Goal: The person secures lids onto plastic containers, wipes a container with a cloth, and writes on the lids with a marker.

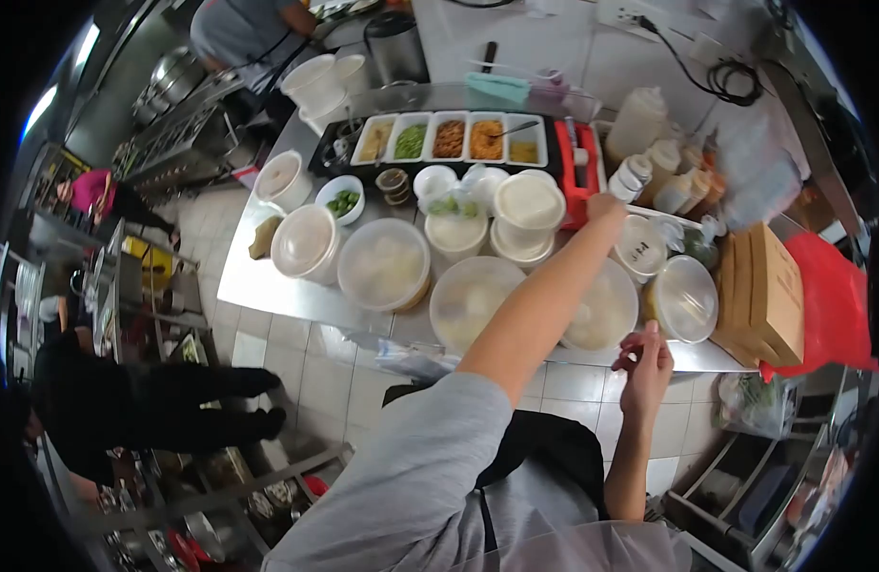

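The left hand [607, 207] is at the lower end of a small white bottle [632, 177], at the far right part of the metal table [244, 297], but its fingertips are hidden, so whether they are clamped on it or only touching cannot be told. The bottle leans a little, just beside the red rack [577, 181], with the taller squeeze bottle [639, 119] behind it. It looks like a light, fairly stiff plastic container with smooth, possibly slick sides; how full it is cannot be seen, and that would decide its weight. The surest hold would likely be round the middle of the body, fingers on one side and thumb on the other, since the cap end could turn or come loose. The squeeze bottle would probably give under a hard pinch. The right hand [646, 370] is nearer the body, its fingers loosely bent and a little apart with nothing visible between them, near the clear-lidded tub [685, 299]. That tub is wide and round and probably heavier; its thin lid looks flexible, so it is best taken by the walls, low down, with both hands.
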The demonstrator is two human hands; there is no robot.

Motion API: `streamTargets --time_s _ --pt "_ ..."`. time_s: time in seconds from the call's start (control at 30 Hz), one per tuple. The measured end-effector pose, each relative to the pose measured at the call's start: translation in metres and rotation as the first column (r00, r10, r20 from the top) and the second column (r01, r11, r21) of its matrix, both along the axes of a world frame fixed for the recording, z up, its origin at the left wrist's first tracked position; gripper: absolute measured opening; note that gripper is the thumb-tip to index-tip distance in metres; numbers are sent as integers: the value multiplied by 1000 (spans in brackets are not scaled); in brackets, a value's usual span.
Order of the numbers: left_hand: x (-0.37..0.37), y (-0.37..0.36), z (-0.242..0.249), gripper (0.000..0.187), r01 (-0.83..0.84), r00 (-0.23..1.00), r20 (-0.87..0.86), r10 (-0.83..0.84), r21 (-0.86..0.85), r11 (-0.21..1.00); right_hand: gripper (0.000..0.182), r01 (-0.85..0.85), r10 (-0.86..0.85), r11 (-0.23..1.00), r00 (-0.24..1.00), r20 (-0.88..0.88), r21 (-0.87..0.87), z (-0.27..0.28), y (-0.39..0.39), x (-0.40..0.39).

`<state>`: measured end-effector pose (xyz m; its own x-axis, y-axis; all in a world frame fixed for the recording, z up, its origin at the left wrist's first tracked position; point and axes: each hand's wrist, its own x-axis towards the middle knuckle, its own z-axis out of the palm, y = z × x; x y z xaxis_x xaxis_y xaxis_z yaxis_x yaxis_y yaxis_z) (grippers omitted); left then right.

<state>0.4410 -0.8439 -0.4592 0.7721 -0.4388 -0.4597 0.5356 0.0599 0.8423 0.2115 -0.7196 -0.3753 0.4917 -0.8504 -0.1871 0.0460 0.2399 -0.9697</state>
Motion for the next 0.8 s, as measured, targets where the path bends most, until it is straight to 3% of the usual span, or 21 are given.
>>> streamTargets --time_s 0.03,0.1,0.17,0.23,0.3,0.37,0.43,0.5,0.57,0.63,0.8 --pt "-4 3 9 15 14 996 85 -19 56 998 32 10 -10 999 1000 12 -49 4 2 0" --pt "-28 37 51 20 94 861 505 -60 -42 995 31 -30 37 990 998 53 -135 11 7 0" --pt "-30 89 111 26 280 865 499 -43 -409 869 31 -91 104 987 991 90 -133 13 8 1" --pt "-5 147 147 34 300 831 554 50 -522 798 30 -289 296 953 952 78 -85 19 13 8" --pt "40 222 164 38 277 770 618 160 -550 788 28 -362 367 929 928 58 -78 32 28 37" --pt "74 301 169 41 191 739 638 217 -508 840 26 -591 564 773 807 -177 -231 43 49 85" --pt "118 370 160 44 -65 733 615 291 -362 930 25 -762 689 556 646 -328 -332 56 74 153" --pt "181 436 130 45 -157 710 596 376 -386 909 27 -831 778 395 529 -340 -391 58 110 232" --pt "240 492 113 45 -269 664 649 372 -257 928 28 -847 813 311 473 -340 -432 33 146 315" --pt "301 534 93 44 -371 651 652 389 -174 912 29 -867 828 308 448 -338 -393 17 185 386" --pt "412 587 45 42 -430 694 635 339 -12 903 29 -948 816 290 316 -484 -129 -18 248 499"
